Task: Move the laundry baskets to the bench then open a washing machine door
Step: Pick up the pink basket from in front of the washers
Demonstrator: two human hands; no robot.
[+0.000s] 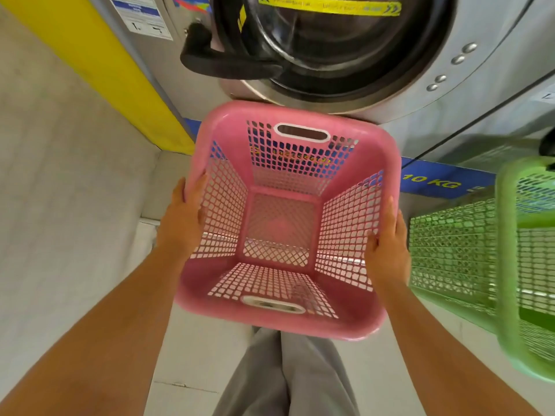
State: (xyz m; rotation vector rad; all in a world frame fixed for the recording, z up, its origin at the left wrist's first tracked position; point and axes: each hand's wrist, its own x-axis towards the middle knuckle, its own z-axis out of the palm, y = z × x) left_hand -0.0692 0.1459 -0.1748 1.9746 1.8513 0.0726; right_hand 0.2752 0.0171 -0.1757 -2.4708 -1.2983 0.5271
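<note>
Head cam, looking straight down: pink basket (285, 223) is held up in front of the person, empty, open top facing the cam so you see right into the mesh bottom. Two white-rimmed handle slots, one on the far wall, one on the near wall.

Left hand (183, 220) is clamped on the basket's left rim, fingers wrapped on the outside, thumb on the inner side of the mesh. Right hand (389, 244) is gripping the right rim the same way, thumb hooked inside, fingers outside. Both forearms come up from the bottom corners of the frame.

Behind/above the basket is a washing machine (480, 94), grey metal front w/ a round glass door (333, 46). Black handle (222, 63) on the door's left side, yellow sticker strip across the glass. Can't tell for sure if the door is latched. Blue strip under the next machine reads "10 KG" (432, 181).

Green basket (468, 259) sits just right of the pink one, partly cut off by the frame edge, a bit blurry. The two aren't touching afaict.

Floor (69, 235) is light grey tile, yellow panel (99, 64) left of the machine. Grey trousers (285, 373) visible under the pink basket.
</note>
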